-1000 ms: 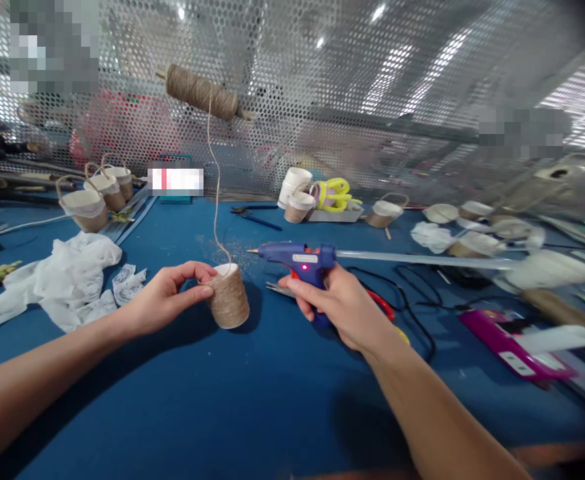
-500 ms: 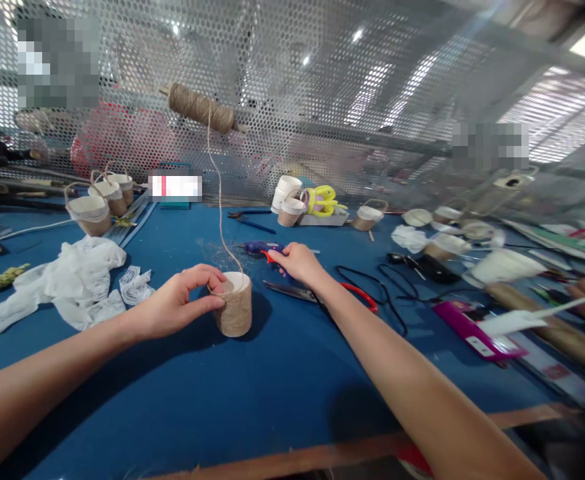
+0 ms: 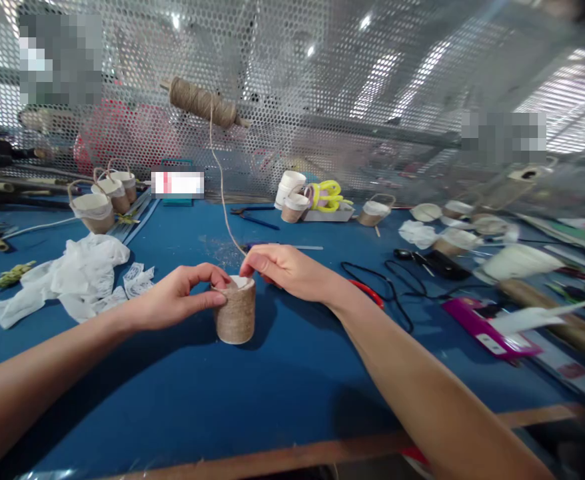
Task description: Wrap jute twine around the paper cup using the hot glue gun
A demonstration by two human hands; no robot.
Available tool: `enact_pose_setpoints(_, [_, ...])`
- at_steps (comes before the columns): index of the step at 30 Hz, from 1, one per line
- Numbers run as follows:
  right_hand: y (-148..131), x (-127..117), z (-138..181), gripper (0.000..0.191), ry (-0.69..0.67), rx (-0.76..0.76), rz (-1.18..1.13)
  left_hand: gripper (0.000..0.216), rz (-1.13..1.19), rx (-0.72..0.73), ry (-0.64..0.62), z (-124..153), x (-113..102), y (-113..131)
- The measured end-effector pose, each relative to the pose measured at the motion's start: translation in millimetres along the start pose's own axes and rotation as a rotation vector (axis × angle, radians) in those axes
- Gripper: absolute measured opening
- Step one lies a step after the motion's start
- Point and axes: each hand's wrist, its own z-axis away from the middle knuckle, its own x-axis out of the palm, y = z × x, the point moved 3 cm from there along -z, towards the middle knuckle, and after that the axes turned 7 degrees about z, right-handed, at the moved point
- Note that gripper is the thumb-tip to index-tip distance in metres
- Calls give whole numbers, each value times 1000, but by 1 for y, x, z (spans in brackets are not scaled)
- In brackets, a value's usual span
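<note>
A small paper cup wrapped in brown twine stands upright on the blue table. My left hand pinches its rim from the left, fingertips inside and thumb outside. My right hand is at the far right of the rim, with thumb and fingers closed on the loose twine. This strand runs up to a twine spool on a stick by the mesh. Behind my right hand, a blue glue gun is mostly covered. Only a red handle of the scissors shows past my wrist.
White lace lies at left, with handled cups behind it. Pliers, stacked white cups and yellow-handled scissors are at the back. A purple power strip and black cords lie at right. Perforated mesh rises behind.
My right hand has left the scissors' red handle and glue gun area, moving left and toward me to the cup's rim, where it closes on the twine. My left hand keeps its hold.
</note>
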Motion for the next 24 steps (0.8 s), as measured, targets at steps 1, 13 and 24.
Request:
enact_pose_setpoints(1, [1,-1,1,37,30,-8,31,15,15,-5,-6,0,0,0])
enact_pose_setpoints(13, [-6,6,35,15,192,27,123,15,85,-65,-7,0,-1,0])
enact_pose_setpoints(24, [-3,13,41,16,197,100,62,16,129,-70,-45,1,2,4])
